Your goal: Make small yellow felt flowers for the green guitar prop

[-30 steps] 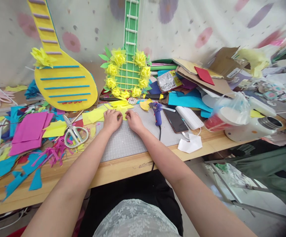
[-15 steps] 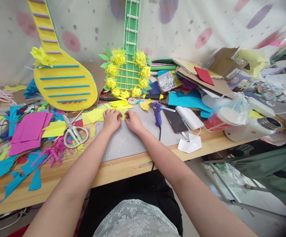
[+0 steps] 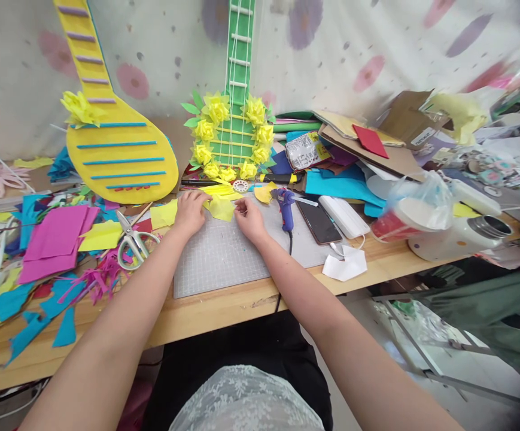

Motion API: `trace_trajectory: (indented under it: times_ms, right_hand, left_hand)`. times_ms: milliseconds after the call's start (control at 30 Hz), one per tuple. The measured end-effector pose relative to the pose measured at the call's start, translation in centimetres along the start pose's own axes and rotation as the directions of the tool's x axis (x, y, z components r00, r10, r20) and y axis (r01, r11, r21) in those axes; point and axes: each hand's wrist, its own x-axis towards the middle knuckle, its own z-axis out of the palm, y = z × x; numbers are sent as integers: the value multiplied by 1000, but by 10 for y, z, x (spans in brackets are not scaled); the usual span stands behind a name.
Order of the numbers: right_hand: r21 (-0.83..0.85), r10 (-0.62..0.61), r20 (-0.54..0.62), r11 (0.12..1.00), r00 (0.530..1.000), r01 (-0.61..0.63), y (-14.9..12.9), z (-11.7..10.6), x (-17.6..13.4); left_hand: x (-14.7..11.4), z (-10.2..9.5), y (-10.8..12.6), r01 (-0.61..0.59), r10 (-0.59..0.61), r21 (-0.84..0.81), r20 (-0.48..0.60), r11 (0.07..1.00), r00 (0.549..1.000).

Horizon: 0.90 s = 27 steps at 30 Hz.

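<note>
A small piece of yellow crepe paper (image 3: 221, 209) spreads between my hands above the grey cutting mat (image 3: 215, 263). My left hand (image 3: 190, 213) is closed on its left edge, fingers curled. At the right edge, my right hand (image 3: 249, 219) has thumb and fingers pinched together on the paper, the contact partly hidden. Behind it lie more yellow paper strips (image 3: 221, 190) and a white round spool (image 3: 240, 185). To the right of my right hand rests a purple glue gun (image 3: 285, 209) with a clear glue stick in it.
Scissors (image 3: 134, 242) lie left, among magenta sheets (image 3: 55, 239) and blue scraps. A yellow paper lute (image 3: 122, 155) and a green one with yellow flowers (image 3: 235, 134) lean at the back. Right are a phone (image 3: 319, 220), a power bank (image 3: 344, 216), a bagged cup (image 3: 403, 218) and a flask (image 3: 461, 234).
My hands have moved apart, the left one going left and the right one slightly right. More of the yellow crepe paper shows between them.
</note>
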Motion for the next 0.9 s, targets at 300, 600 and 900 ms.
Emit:
trace_trajectory:
  times_ms: [300,600,900]
  right_hand:
    - [-91,-138,168,984,976,155,-3,-5,-6]
    - [-253,-199,266,930,943,268,-4,-15,-4]
    - [-259,-313,342,875,886,409,-8,-18,-7]
  left_hand:
    - [18,-10,-3,-269,250,82,188,960,950]
    - [10,-16,8,-258,235,97,196,961,952]
    - [2,-16,4,-273,252,52,253,960,934]
